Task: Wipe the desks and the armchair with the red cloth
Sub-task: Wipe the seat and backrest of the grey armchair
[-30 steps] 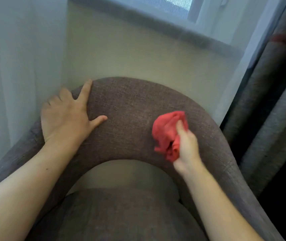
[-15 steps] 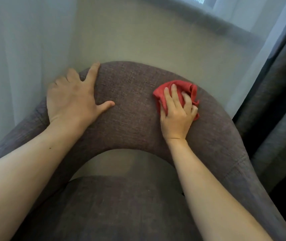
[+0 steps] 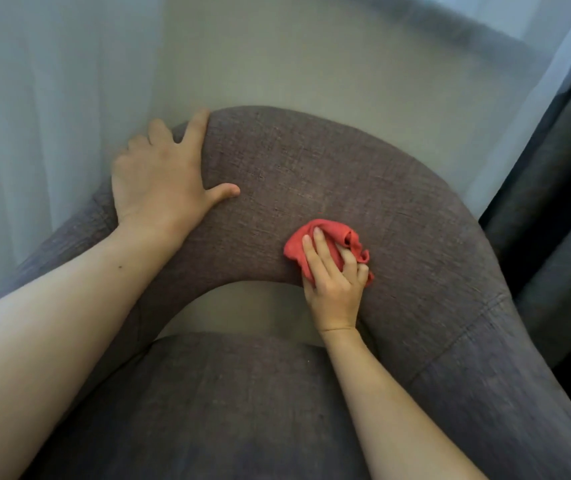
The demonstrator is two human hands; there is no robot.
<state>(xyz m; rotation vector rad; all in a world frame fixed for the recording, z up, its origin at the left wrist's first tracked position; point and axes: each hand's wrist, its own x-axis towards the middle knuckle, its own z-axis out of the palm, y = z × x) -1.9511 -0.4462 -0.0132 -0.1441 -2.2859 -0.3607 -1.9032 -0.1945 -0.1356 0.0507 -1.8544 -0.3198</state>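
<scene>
Fingers [image 3: 322,252] pressing red cloth [image 3: 325,237] on armchair [image 3: 346,174]; left hand [image 3: 159,181] splayed flat, curtain [image 3: 34,116] beside

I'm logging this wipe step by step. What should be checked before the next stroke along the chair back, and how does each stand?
1. Cloth under right hand: ok, fingers press it down.
2. Cloth touching the chair back: ok.
3. Left hand bracing the back: ok, flat on its left part.
4. Path between the hands clear: ok, bare fabric.
5. Cloth spread flat: not ok, bunched.
6. Fabric clean where wiped: cannot tell.
</scene>
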